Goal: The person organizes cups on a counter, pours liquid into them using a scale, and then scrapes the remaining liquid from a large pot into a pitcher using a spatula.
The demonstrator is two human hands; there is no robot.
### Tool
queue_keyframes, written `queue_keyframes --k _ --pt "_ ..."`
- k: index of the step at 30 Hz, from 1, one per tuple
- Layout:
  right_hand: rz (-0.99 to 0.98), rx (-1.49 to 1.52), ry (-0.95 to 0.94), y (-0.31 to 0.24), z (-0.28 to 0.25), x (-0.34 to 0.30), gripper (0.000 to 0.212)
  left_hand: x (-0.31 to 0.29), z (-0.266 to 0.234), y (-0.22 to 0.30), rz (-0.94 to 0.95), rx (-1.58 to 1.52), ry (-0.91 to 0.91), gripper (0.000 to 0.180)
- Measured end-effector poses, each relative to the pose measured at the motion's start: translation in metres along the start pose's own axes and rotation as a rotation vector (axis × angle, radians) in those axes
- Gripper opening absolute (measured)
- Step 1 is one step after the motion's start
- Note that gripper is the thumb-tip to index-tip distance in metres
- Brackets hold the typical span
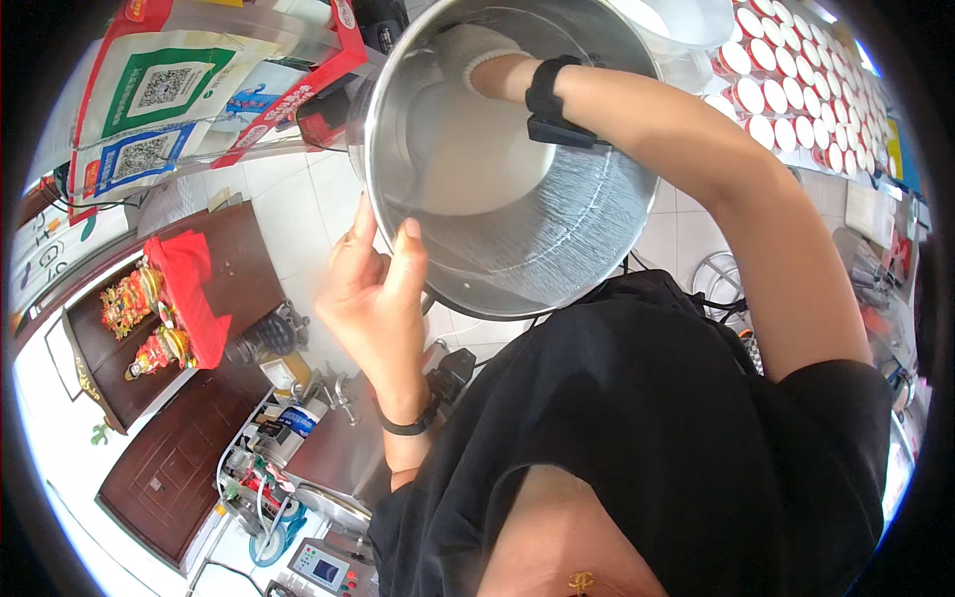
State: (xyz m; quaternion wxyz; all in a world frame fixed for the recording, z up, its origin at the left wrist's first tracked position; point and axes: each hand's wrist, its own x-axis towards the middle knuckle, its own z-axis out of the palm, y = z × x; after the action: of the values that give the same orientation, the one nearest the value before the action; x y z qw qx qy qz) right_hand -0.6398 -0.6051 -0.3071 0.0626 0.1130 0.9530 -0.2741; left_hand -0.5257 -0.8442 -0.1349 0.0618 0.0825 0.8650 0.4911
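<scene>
Left hand (368,284) grips 1 round steel pot (577,239); inside, knit-gloved right hand (476,52), hold unclear, is near cloudy liquid (477,164).

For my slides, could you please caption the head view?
Left hand at the rim of a metal pot of cloudy liquid, right hand inside the pot.

Right of the gripping left hand (373,284), I see white-and-red tubs (796,95) crowding a table (793,159); leftward, figurines (162,350) on a dark cabinet (239,254).
</scene>
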Motion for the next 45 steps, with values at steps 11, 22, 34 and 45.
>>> queue_keyframes --k 11,22,34,45 --pt "-0.84 -0.015 0.154 -0.065 0.075 -0.074 0.019 0.003 0.003 0.002 0.031 -0.005 0.002 0.047" --pt "-0.247 -0.432 -0.217 -0.023 -0.032 -0.099 0.032 0.012 0.006 0.005 0.02 -0.057 -0.02 0.049" --pt "-0.001 -0.364 0.177 -0.01 -0.092 -0.119 0.018 0.015 0.003 0.006 0.0 -0.061 -0.02 0.049" --pt "-0.28 -0.302 0.044 0.0 0.007 -0.009 0.027 0.007 0.002 0.011 0.188 0.046 -0.039 0.048"
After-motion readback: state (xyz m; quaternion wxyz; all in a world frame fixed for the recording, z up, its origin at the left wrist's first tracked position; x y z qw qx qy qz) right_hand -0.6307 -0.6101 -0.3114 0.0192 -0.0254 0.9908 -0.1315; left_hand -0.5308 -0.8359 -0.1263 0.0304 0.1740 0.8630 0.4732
